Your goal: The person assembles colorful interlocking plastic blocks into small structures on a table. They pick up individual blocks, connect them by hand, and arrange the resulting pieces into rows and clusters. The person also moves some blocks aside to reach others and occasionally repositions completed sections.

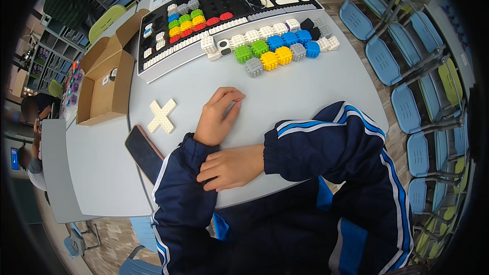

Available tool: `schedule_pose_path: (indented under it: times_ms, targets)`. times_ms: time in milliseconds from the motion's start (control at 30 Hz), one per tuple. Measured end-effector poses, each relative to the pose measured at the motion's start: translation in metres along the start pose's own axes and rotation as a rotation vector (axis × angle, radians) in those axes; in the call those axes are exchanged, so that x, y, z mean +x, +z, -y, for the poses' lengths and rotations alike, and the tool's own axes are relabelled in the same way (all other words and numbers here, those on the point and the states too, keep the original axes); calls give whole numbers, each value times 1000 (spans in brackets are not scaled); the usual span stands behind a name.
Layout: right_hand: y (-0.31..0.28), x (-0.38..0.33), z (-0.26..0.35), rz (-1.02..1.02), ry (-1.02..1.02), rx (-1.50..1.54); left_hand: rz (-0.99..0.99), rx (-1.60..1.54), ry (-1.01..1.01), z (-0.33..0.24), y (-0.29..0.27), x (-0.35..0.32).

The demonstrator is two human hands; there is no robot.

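head view, going left to right from the white cross piece (162,116) on the grey table (305,91): just right of it the left hand (218,119) rests loosely curled, empty, while the right hand (232,167), below, lies empty on the left sleeve (186,173).

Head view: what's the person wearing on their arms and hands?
Both arms wear dark navy jacket sleeves: the left sleeve has thin white piping, the right sleeve has blue and white stripes. The left hand and right hand are bare, without gloves.
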State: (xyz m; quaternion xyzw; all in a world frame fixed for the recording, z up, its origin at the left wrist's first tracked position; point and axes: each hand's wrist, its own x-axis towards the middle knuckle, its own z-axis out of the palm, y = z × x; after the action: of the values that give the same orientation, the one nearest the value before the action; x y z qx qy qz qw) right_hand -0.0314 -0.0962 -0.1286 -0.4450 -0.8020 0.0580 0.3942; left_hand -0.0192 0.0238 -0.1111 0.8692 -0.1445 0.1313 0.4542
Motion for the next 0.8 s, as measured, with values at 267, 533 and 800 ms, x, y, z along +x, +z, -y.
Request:
schedule_pose_path:
  times_ms: [267,533,800]
  targets:
    - [0,0,0,-4,4,0,-3,3,12,0,0,1]
    - [-13,-1,4,27,-202,-484,-7,2,-20,2,0,-2]
    - [-114,-79,7,-315,188,-853,-88,63,83,-6,-1,1]
